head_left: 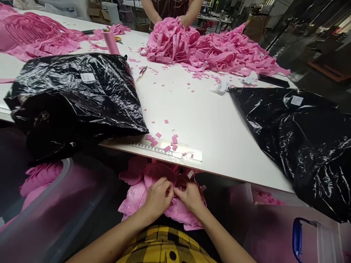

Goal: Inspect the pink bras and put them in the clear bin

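Note:
In my lap, below the table's front edge, rests a bundle of pink lace bras [137, 195], with a small white label [190, 174] showing on it. My left hand [159, 196] is closed, thumb and fingers pinching the pink lace. Close beside it, my right hand [189, 195] is closed too, its fingertips pressed on the same bra and nearly meeting the left ones. What lies exactly between the fingertips is hidden. Just above the hands, a tape measure [153, 148] runs along the table edge, with several pink fabric scraps [167, 149] around it.
Black plastic bags lie on the table [197, 120] at left [90, 95] and right [309, 146]. Farther back are a pink thread cone [110, 42], snips [142, 71] and a pink bra heap [192, 47] handled by another person. Plastic bins [68, 197] flank my lap.

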`<state>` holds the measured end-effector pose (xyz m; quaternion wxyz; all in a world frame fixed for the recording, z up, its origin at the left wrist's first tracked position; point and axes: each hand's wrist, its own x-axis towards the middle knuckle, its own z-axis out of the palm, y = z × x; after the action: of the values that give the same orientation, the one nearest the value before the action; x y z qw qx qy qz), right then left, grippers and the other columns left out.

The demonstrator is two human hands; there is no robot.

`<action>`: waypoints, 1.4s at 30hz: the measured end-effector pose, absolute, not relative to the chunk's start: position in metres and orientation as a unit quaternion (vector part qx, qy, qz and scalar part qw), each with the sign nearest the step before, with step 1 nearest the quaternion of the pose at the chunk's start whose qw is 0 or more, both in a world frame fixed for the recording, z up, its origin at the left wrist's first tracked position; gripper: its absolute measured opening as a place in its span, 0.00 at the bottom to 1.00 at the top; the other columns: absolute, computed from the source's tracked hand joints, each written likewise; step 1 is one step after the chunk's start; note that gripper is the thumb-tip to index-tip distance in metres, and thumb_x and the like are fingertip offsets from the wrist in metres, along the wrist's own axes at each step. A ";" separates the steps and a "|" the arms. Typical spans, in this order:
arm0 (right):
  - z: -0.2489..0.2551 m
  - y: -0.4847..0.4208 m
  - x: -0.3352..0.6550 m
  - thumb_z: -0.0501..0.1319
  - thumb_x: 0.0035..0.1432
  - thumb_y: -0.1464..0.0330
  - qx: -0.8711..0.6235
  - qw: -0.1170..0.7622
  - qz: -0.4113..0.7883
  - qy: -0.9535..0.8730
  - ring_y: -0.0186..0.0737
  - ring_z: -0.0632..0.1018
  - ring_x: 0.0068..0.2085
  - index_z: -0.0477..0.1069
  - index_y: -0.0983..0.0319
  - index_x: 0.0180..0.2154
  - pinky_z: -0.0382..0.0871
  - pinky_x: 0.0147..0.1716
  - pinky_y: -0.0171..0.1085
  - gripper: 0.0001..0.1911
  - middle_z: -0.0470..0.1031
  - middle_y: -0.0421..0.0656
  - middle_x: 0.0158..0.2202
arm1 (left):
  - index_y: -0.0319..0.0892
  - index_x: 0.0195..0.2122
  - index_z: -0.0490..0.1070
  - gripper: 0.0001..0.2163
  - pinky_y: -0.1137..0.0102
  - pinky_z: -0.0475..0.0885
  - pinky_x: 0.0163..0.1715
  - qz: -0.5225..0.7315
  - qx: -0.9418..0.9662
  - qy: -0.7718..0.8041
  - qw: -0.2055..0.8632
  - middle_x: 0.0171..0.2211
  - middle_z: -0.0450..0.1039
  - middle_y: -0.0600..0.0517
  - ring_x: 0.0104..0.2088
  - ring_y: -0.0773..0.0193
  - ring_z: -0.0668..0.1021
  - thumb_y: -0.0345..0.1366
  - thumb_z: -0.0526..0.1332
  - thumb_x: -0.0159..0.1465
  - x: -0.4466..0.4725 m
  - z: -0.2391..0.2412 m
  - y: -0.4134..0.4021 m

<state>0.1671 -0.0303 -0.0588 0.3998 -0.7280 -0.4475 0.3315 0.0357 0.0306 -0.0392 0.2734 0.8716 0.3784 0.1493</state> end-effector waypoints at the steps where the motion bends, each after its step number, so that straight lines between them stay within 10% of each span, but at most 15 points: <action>1: -0.059 -0.028 0.168 0.59 0.46 0.72 -0.723 0.404 0.341 -0.445 0.35 0.68 0.21 0.70 0.63 0.27 0.61 0.22 0.32 0.02 0.69 0.37 0.19 | 0.39 0.27 0.70 0.07 0.71 0.65 0.29 0.153 0.873 0.378 0.269 0.27 0.70 0.50 0.28 0.64 0.73 0.27 0.54 0.58 0.036 -0.039 0.031; 42: -0.044 -0.020 0.154 0.64 0.40 0.62 -0.593 0.505 0.568 -0.266 0.29 0.62 0.17 0.66 0.62 0.26 0.57 0.14 0.30 0.12 0.65 0.34 0.18 | 0.40 0.28 0.69 0.08 0.75 0.66 0.26 0.266 0.860 0.339 0.275 0.25 0.67 0.52 0.25 0.68 0.71 0.27 0.52 0.60 0.021 -0.026 0.032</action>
<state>0.1541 -0.0204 -0.0436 0.5048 -0.5929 -0.2658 0.5683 0.0209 0.0323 -0.0258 0.2748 0.8596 0.3391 0.2656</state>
